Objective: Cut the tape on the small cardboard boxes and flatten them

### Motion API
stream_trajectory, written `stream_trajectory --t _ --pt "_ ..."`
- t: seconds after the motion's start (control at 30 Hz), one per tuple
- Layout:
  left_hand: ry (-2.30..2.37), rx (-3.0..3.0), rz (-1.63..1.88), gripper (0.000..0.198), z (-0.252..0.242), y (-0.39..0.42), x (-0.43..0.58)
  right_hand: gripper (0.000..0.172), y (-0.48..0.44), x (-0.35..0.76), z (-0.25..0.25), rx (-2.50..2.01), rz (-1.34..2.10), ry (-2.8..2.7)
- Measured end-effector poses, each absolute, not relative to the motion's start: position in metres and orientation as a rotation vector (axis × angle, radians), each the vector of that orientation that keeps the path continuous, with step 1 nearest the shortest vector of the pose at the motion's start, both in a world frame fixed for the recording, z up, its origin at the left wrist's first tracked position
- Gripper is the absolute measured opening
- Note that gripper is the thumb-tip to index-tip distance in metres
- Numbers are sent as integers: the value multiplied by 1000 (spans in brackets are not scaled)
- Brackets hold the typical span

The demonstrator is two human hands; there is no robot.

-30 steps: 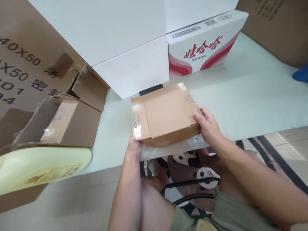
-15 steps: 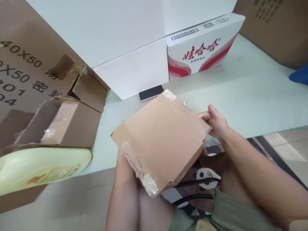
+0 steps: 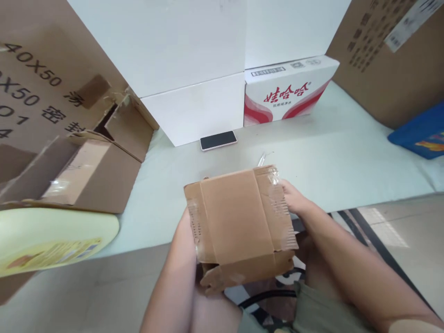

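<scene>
Centrally, hands [image 3: 290, 196] grip cardboard box [image 3: 237, 217], left seemingly from behind; phone [image 3: 218, 140] on pale-green tablecloth [image 3: 354, 143], tiled floor [image 3: 118, 291] below.

We've one held carton [image 3: 236, 217], one red-lettered box [image 3: 280, 104], one phone [image 3: 218, 140], one bottle [image 3: 58, 238] lower left, one blue item [image 3: 416, 132] right.

A table [image 3: 364, 152] under a smooth pale green covering spans the scene, its near edge running aslant. White panels [image 3: 194, 41] rise at its far side. A big printed brown carton [image 3: 52, 34] closes off the left, and another brown carton [image 3: 374, 92] the right. Below lie pale grey floor tiles [image 3: 104, 291], with a bright patch of light [image 3: 385, 226] at right.
</scene>
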State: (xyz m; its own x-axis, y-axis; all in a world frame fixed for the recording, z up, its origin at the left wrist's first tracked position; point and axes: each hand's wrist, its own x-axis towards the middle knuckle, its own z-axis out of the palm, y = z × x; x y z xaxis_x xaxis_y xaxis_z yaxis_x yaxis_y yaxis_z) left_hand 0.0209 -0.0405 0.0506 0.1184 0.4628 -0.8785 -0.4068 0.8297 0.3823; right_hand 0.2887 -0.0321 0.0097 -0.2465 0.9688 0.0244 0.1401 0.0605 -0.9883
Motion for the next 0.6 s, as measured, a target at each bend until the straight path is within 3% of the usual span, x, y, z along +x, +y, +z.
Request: stream_trajectory --t 0.1,0.27,0.43,0.53,0.6 --pt "1256 195 627 35 48 -26 17 41 -28 283 6 -1248 1168 -1335" --pt "1011 504 905 45 33 -11 6 54 -24 281 8 -1361 889 -1093" --pt "949 617 1077 49 15 -6 -3 58 -32 297 33 -1122 1370 -769" --pt "915 512 1383 42 7 2 -3 68 -47 306 41 -957 1615 -906" --pt "924 450 1497 40 4 6 4 61 -62 305 36 -1014 1629 -1044"
